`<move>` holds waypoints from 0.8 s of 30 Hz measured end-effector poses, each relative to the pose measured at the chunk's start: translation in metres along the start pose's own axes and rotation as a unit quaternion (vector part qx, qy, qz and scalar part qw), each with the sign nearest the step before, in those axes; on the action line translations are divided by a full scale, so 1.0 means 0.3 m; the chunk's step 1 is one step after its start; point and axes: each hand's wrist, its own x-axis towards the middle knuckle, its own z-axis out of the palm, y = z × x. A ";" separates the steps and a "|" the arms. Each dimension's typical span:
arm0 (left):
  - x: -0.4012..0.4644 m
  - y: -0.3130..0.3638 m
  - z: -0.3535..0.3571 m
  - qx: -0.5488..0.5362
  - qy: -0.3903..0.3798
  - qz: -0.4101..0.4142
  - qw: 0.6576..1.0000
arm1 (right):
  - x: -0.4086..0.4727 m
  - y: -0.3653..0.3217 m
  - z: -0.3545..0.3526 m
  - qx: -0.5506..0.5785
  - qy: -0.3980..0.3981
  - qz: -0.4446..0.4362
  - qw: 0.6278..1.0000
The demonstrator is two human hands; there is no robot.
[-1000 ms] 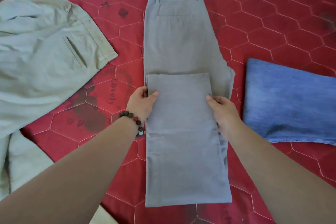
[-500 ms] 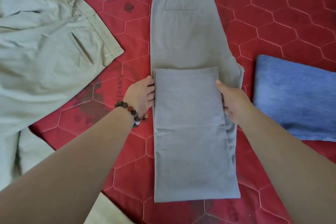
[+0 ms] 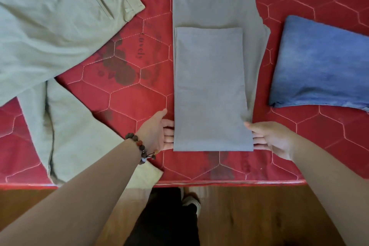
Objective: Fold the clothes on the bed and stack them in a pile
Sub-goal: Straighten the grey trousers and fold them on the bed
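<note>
Grey trousers (image 3: 211,86) lie lengthwise in the middle of a bed (image 3: 129,106) covered in red quilting with a hexagon stitch pattern, their legs folded up over the upper part so the fold sits at the near end. The left hand (image 3: 157,132) is at the left near corner of that fold and the right hand (image 3: 271,138) at the right near corner; both sets of fingers are slid under the cloth edge with thumbs beside it, loosely extended rather than clenched. A bead bracelet (image 3: 142,150) circles the left wrist. Unfolded pale green trousers (image 3: 50,32) sprawl well to the left. A folded blue garment (image 3: 321,66) rests to the right, apart from the grey pair. A wooden floor (image 3: 249,215) shows below the bed's edge.
</note>
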 end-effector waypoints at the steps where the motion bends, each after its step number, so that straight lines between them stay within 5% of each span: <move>1: -0.005 -0.026 0.002 0.002 0.015 0.007 1.000 | -0.008 0.014 0.010 -0.008 0.022 -0.011 1.000; 6: -0.005 -0.110 0.018 0.105 0.073 0.146 0.981 | -0.011 0.086 0.083 -0.021 0.147 -0.096 0.984; 11: 0.003 -0.151 0.061 0.321 0.225 0.243 0.887 | 0.010 0.146 0.159 -0.075 0.281 -0.150 0.945; 14: -0.008 -0.172 0.092 0.310 0.322 0.274 0.851 | 0.003 0.125 0.197 -0.153 0.335 -0.115 0.923; 16: -0.017 -0.191 0.102 0.333 0.376 0.377 0.778 | -0.006 0.108 0.225 -0.251 0.428 -0.129 0.859; 18: -0.003 -0.198 0.130 0.441 0.356 0.499 0.655 | 0.002 0.085 0.276 -0.320 0.465 -0.266 0.781; 21: 0.067 -0.200 0.187 0.619 0.238 0.483 0.572 | 0.064 0.041 0.376 -0.405 0.321 -0.408 0.753; 24: 0.152 -0.214 0.176 0.717 0.231 0.426 0.501 | 0.152 0.047 0.409 -0.496 0.243 -0.397 0.733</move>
